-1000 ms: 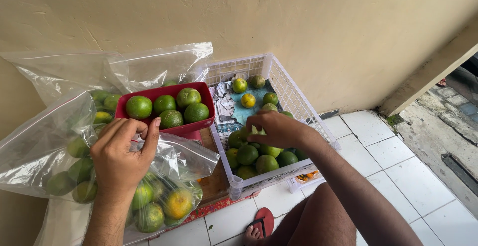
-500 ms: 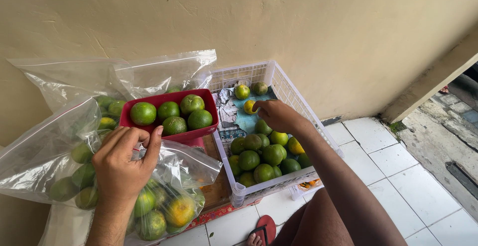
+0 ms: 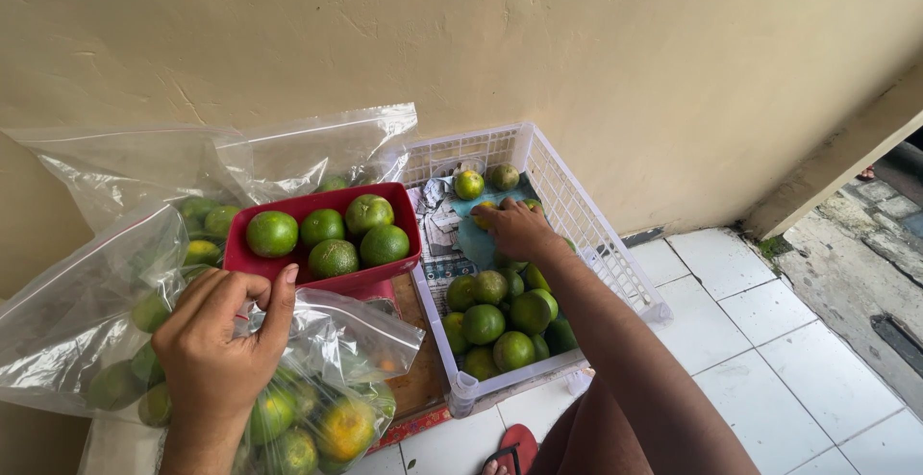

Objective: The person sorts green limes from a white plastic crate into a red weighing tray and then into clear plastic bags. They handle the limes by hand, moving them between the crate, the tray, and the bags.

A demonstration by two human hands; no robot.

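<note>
1. Currently the left hand (image 3: 216,345) pinches the clear plastic bag (image 3: 87,312) below the red tray (image 3: 322,244) of green citrus.
2. Right hand (image 3: 519,230), fingers curled, grasps a yellowish citrus (image 3: 484,210) in the white basket (image 3: 577,211); lifting it clear seems next.

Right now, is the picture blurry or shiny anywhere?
Head view: mostly sharp in soft, even daylight; white glare streaks the clear plastic bags; the limes in the red tray show small shiny spots; the left hand looks slightly soft; shadows stay faint on the wall.
</note>
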